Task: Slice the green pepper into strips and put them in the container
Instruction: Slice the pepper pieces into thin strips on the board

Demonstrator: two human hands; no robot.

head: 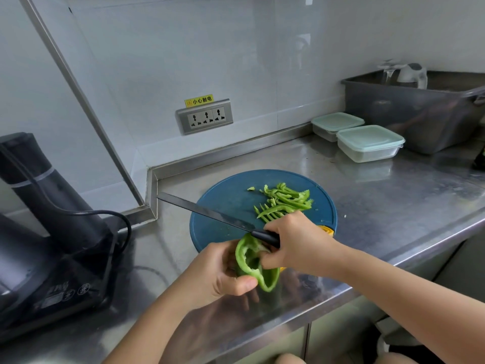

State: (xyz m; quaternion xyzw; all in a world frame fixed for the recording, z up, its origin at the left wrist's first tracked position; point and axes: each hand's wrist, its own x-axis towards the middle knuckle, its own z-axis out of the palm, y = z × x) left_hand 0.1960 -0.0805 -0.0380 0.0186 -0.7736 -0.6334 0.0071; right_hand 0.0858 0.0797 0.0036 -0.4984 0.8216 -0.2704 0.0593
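Head view: your left hand curls around a hollowed green pepper piece, thumb pressed on its lower edge, holding it above the front of the steel counter. Your right hand grips the black handle of the knife, whose blade points left over the blue cutting board, while its fingertips reach into the pepper. Cut strips lie piled on the board's far right side. Two lidded containers sit well beyond the board, beside a grey tub.
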